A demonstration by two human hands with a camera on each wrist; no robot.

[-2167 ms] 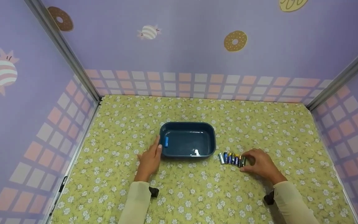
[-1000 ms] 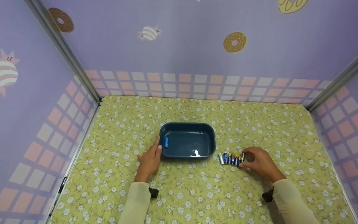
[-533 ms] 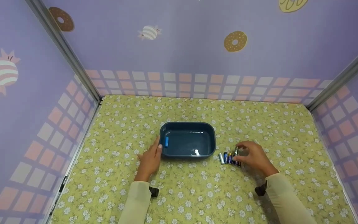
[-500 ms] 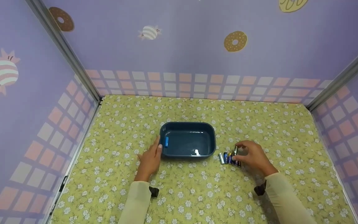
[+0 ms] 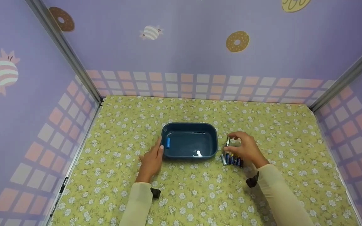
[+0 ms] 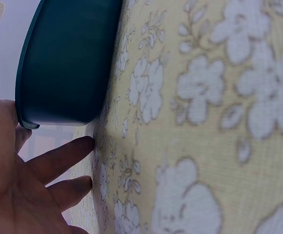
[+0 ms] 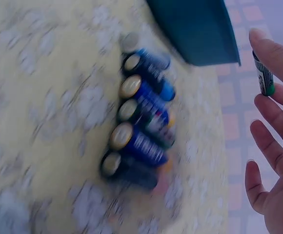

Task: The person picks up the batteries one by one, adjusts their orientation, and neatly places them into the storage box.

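A dark teal plastic basin (image 5: 192, 141) stands mid-table, with a small blue cylinder, probably a battery (image 5: 168, 143), on its floor at the left. Against the basin's left side rests my left hand (image 5: 151, 158); the left wrist view shows its fingers (image 6: 63, 158) extended and spread, with part of the hand at the rim. My right hand (image 5: 245, 147) pinches a battery (image 7: 263, 74), dark with a green end, between thumb and fingertip. It is raised off the table just right of the basin. Below that hand lies a row of several batteries (image 7: 144, 100), silver, blue and dark, side by side.
A yellow flowered cloth (image 5: 187, 191) covers the table. Purple walls (image 5: 193, 53) with a pink and white checked band close off the back and both sides. Black straps with small devices (image 5: 252, 180) sit at both wrists.
My right hand has taken the battery from the row's right end, lifted it and carried it left and away from me, towards the basin. My left hand and the basin have stayed put.
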